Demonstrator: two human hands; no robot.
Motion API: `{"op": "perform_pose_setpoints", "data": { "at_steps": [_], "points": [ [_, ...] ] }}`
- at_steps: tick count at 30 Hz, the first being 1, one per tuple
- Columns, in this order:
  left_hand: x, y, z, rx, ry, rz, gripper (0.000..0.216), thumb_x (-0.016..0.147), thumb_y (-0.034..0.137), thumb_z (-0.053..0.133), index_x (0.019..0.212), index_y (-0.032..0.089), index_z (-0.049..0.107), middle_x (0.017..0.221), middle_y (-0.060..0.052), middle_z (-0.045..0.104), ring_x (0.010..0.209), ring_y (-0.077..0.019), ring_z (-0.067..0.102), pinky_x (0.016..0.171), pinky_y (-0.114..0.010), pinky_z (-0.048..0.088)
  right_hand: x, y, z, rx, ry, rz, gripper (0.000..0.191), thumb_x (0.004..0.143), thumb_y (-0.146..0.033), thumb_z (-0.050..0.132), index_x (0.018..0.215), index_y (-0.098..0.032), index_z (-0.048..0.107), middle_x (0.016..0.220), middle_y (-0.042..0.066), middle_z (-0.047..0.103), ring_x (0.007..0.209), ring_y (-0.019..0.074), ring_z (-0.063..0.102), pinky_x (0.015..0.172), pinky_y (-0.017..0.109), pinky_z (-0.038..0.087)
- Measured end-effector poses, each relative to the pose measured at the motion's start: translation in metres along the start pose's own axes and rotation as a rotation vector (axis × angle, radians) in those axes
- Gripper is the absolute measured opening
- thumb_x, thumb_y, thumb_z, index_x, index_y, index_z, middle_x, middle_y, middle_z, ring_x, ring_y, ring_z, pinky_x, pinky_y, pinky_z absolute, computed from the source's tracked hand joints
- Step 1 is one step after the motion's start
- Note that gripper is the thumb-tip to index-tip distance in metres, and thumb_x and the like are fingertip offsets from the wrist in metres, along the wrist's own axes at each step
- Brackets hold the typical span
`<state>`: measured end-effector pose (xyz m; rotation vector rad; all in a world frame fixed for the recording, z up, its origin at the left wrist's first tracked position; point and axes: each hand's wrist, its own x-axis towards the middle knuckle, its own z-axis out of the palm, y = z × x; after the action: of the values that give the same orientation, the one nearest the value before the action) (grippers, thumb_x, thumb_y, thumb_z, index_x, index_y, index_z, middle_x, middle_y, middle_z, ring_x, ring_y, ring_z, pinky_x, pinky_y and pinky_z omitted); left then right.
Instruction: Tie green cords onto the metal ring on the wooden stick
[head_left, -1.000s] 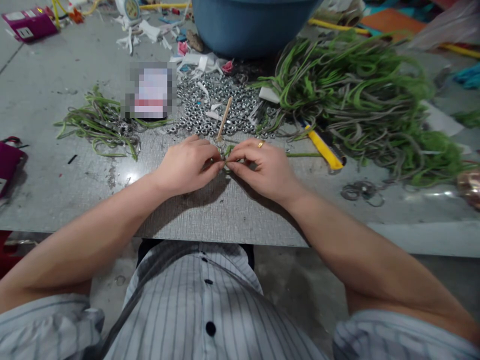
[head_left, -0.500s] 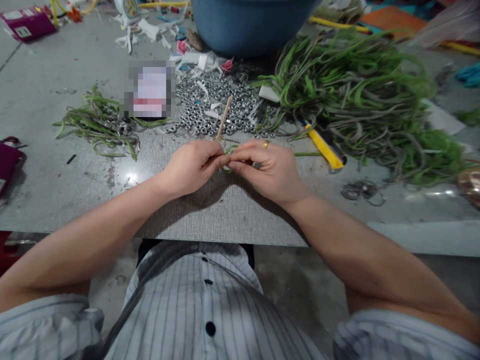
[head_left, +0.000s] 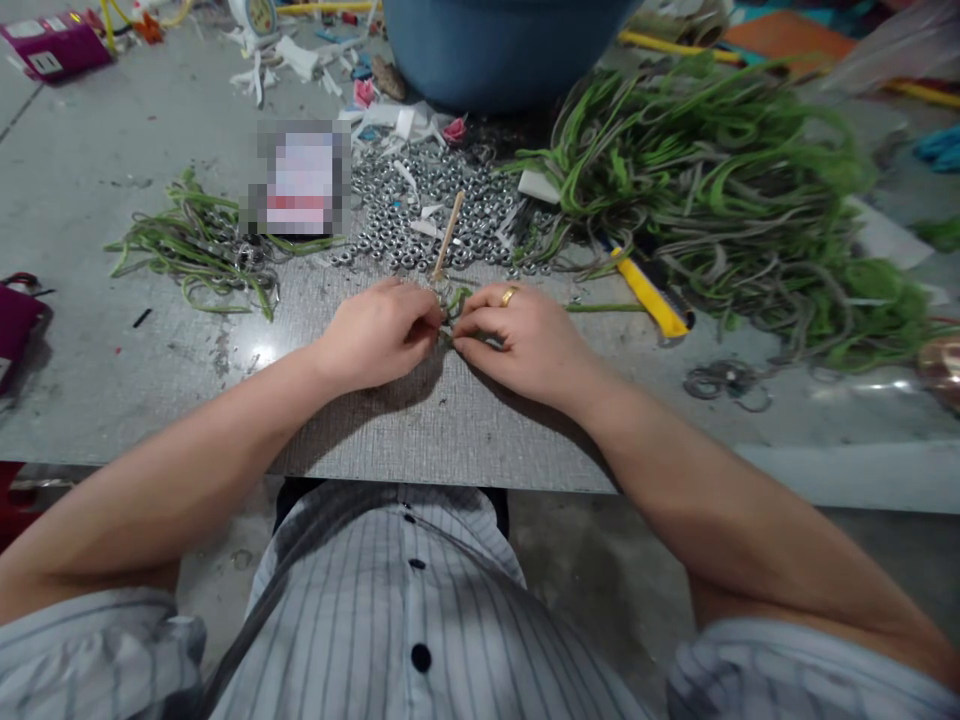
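Between my two hands a short loop of green cord (head_left: 457, 300) shows just above the table. My left hand (head_left: 384, 333) is pinched at the cord's left side, fingertips curled inward. From the other side my right hand (head_left: 525, 340), with a ring on one finger, pinches the same cord between thumb and fingers. My fingertips hide most of what they grip. Just beyond them a thin wooden stick (head_left: 449, 235) leans over a spread of metal rings (head_left: 390, 225). A single green cord (head_left: 609, 308) runs along the table right of my right hand.
A large heap of green and grey cords (head_left: 720, 200) lies at right, with a yellow utility knife (head_left: 651, 295) beside it. A smaller cord bundle (head_left: 202, 240) is at left, near a blurred-out phone-like object (head_left: 300, 185). Behind stands a blue tub (head_left: 510, 50).
My fingertips, earlier touching, are now slightly apart. My right hand has shifted a little left and turned, and more of the green loop shows between the hands.
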<state>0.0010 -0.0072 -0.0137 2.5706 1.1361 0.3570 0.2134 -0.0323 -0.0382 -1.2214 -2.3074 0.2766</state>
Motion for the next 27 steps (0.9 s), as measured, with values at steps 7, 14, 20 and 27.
{"op": "perform_pose_setpoints", "data": {
  "at_steps": [7, 14, 20, 27],
  "points": [
    [0.0018, 0.0078, -0.0016, 0.084, -0.100, -0.064, 0.024, 0.090, 0.017, 0.050, 0.098, 0.019, 0.073, 0.099, -0.009, 0.076, 0.100, -0.0261, 0.066, 0.079, -0.035, 0.052, 0.0004, -0.0039, 0.0011, -0.122, -0.010, -0.010, 0.018, 0.088, -0.017, 0.061, 0.077, -0.021, 0.075, 0.095, 0.011, 0.076, 0.094, 0.0294, 0.067, 0.085, 0.046, 0.049],
    [0.0022, 0.0061, 0.0006, 0.105, -0.073, -0.040, 0.023, 0.091, 0.021, 0.054, 0.099, 0.019, 0.076, 0.094, -0.010, 0.075, 0.099, -0.0276, 0.066, 0.072, -0.034, 0.051, -0.0002, -0.0020, 0.0046, -0.118, -0.014, -0.007, 0.017, 0.089, -0.019, 0.059, 0.079, -0.022, 0.073, 0.095, 0.010, 0.075, 0.092, 0.0275, 0.065, 0.085, 0.044, 0.048],
    [0.0027, 0.0088, -0.0020, 0.127, -0.101, -0.050, 0.023, 0.093, 0.023, 0.056, 0.101, 0.019, 0.077, 0.095, -0.010, 0.074, 0.100, -0.0280, 0.067, 0.074, -0.035, 0.052, -0.0003, -0.0026, 0.0068, -0.104, 0.003, -0.006, 0.018, 0.089, -0.019, 0.059, 0.079, -0.022, 0.074, 0.095, 0.010, 0.076, 0.094, 0.0276, 0.066, 0.085, 0.044, 0.050],
    [0.0018, 0.0049, 0.0022, 0.149, -0.040, 0.006, 0.020, 0.091, 0.023, 0.058, 0.096, 0.020, 0.077, 0.089, -0.008, 0.073, 0.093, -0.0248, 0.066, 0.070, -0.031, 0.051, 0.0006, -0.0042, 0.0052, -0.063, -0.009, 0.017, 0.017, 0.088, -0.019, 0.060, 0.079, -0.021, 0.074, 0.095, 0.010, 0.076, 0.095, 0.0286, 0.068, 0.087, 0.045, 0.051]
  ]
}}
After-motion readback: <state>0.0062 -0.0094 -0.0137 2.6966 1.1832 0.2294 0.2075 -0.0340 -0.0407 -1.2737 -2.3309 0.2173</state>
